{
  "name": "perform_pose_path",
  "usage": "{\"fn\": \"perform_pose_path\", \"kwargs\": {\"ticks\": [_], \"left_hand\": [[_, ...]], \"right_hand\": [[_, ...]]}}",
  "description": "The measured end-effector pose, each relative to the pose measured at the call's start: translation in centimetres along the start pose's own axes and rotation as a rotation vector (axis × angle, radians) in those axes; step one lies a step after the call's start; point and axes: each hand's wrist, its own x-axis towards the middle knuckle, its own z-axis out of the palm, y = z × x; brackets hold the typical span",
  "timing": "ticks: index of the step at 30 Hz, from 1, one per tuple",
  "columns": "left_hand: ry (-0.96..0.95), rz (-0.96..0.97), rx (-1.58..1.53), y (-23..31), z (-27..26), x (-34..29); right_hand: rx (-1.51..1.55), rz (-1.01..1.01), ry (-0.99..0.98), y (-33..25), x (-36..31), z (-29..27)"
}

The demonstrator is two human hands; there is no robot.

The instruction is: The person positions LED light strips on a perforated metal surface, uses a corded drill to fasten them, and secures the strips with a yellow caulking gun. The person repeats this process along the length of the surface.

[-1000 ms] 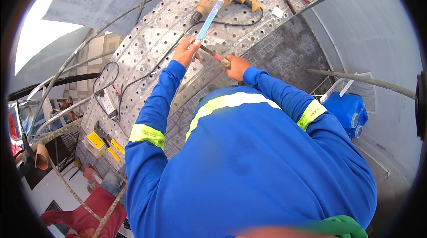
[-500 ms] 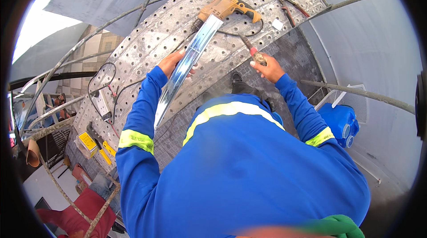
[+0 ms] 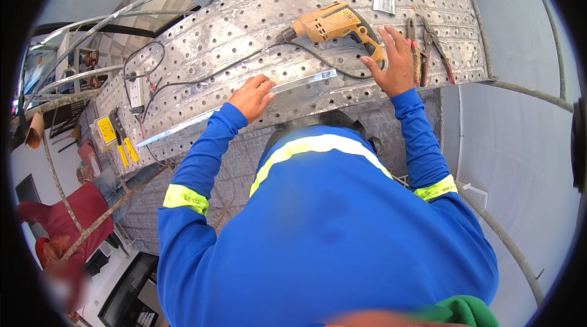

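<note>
A long shiny metal channel [image 3: 309,81] lies along the near edge of the perforated metal platform [image 3: 211,42]. My left hand [image 3: 252,97] rests over its middle, with its fingers bent round it. Above the platform my right hand [image 3: 394,61] has its fingers spread and holds nothing. It is beside the grip of a yellow corded drill [image 3: 330,23], which points left. Just right of that hand are red-handled pliers [image 3: 416,61], next to a longer pair of red-handled cutters [image 3: 435,48].
A white power strip [image 3: 136,96] with cables sits at the left, near a yellow box [image 3: 106,130] and a yellow-handled tool [image 3: 126,146]. Scaffold tubes [image 3: 474,18] frame the platform. Another person in a red top [image 3: 76,211] is at lower left.
The metal channel has gone from raised and slanted in my left hand to lying on the platform. My right hand has let go of the pliers beside the cutters. The view has shifted.
</note>
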Motion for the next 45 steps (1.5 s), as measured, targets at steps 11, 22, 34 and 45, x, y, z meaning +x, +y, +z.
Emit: {"fn": "perform_pose_path", "kwargs": {"ticks": [11,22,34,45], "left_hand": [[0.349,-0.124,0.228,0.5,2.8,-3.8],[0.520,-0.180,0.198,-1.3,3.5,-2.2],[0.526,-0.209,0.239,-1.0,3.7,-1.9],[0.585,-0.137,0.124,-1.7,4.3,-2.6]], "right_hand": [[0.092,-0.661,-0.641,-12.0,3.3,8.0],[-0.031,-0.548,-0.546,-13.6,3.0,10.7],[0.009,-0.471,-0.539,-14.7,3.4,8.7],[0.383,0.283,-0.652,8.1,10.3,8.3]]}}
